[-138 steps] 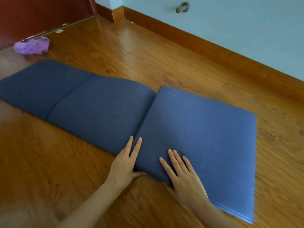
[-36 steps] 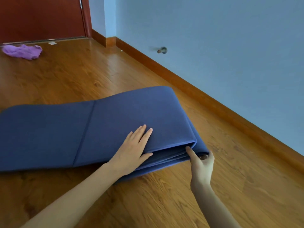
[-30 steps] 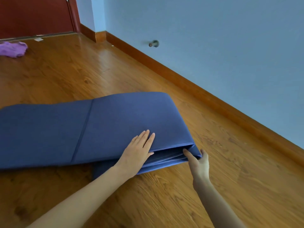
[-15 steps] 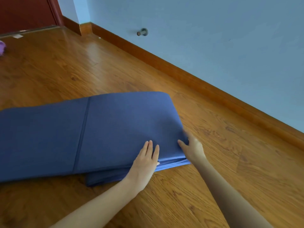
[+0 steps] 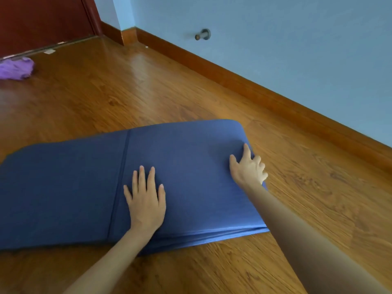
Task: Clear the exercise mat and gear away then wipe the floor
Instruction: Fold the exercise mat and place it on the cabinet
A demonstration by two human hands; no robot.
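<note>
Mat (image 5: 74, 187), dark blue, lies on the wooden floor (image 5: 148, 92), occupying the middle band of the head view from the 9 o'clock edge to just right of centre. Right-hand portion is folded over: several stacked layers show along the near edge at about 5 o'clock from the mat's centre. A crease line runs front to back across the top surface, just left of the left hand.

Left hand (image 5: 146, 200): palm down, flat on the top layer, fingers straight and slightly spread, pointing toward 12 o'clock. Holds nothing; it presses on the mat.

Right hand (image 5: 248, 168): at the far right edge of the folded stack, about 2 o'clock from the left hand. Thumb and index finger lie on the top surface; the remaining fingers bend down over the edge of the stack. Whether they actually clamp the layers cannot be told, since the fingertips are blurred.

Surroundings: a purple cloth (image 5: 16, 67) sits crumpled on the floor at 10 o'clock, well apart from the mat, near the foot of a dark red door (image 5: 42, 20). Light blue wall (image 5: 297, 49) with a wooden skirting board (image 5: 265, 90) runs from 12 o'clock down toward 3 o'clock. A metal doorstop (image 5: 202, 35) projects from the wall above the skirting at about 1 o'clock.
</note>
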